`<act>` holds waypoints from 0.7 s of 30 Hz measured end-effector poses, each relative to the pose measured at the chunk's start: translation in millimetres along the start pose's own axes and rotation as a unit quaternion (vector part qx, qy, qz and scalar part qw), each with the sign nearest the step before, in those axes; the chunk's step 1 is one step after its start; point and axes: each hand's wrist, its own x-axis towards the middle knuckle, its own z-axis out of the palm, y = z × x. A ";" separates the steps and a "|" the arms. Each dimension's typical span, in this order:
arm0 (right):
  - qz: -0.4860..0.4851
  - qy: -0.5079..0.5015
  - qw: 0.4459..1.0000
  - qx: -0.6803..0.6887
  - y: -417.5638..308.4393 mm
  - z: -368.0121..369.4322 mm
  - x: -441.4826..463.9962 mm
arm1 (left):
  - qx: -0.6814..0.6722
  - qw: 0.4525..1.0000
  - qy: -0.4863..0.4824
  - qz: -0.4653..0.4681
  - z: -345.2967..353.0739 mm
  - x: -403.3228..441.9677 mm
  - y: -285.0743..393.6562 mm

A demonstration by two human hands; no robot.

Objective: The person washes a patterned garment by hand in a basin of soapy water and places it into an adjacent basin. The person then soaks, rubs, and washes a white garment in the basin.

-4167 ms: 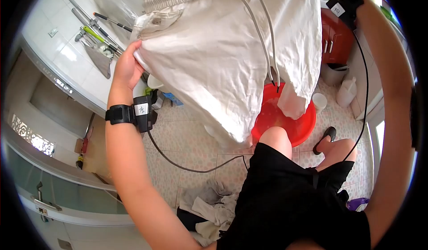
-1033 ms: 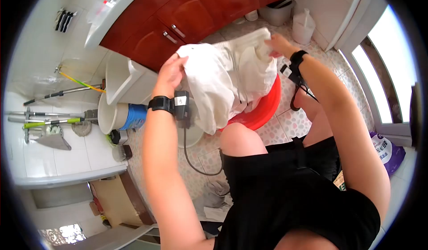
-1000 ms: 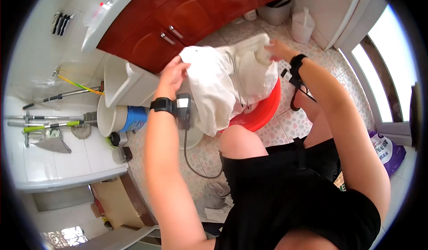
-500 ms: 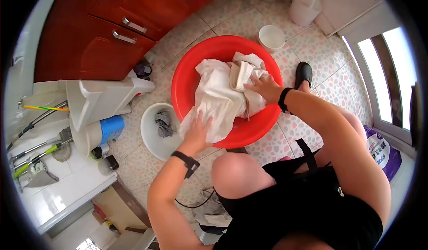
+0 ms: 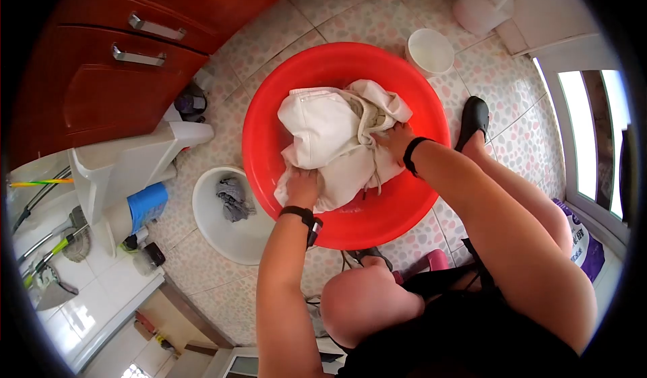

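A bunched white garment with seams and a thin cord lies inside the red basin. My left hand is down in the basin at the garment's near left edge, its fingers curled into the cloth and partly covered by it. On the garment's right side, my right hand grips a gathered fold, with the fingertips partly hidden. Both wrists wear black bands.
A white bucket holding a grey cloth stands left of the basin. Beyond the rim is a small white bowl. Red cabinets, a white pedestal fixture and mops line the left side.
My left hand has moved right and deeper into the basin. The garment's left part has been drawn in from the rim and bunched up. My view has shifted slightly.
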 end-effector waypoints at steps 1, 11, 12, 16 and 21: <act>0.007 -0.038 0.999 0.033 3.0 -0.2 7.6 | -0.002 1.000 -0.005 0.001 11.5 7.0 -1.1; 0.067 0.062 0.945 0.314 19.8 99.7 86.0 | -0.110 0.993 -0.007 0.037 -7.8 -16.8 18.0; 0.060 0.076 0.937 0.336 21.3 105.6 87.7 | -0.083 0.996 -0.013 0.037 -24.3 -29.3 23.3; 0.064 0.072 0.936 0.339 7.2 44.1 47.3 | -0.113 0.994 -0.013 -0.006 -97.7 -79.2 32.6; 0.173 0.110 0.909 0.364 -4.1 48.9 46.1 | -0.167 0.981 -0.060 -0.074 -170.5 -115.4 33.6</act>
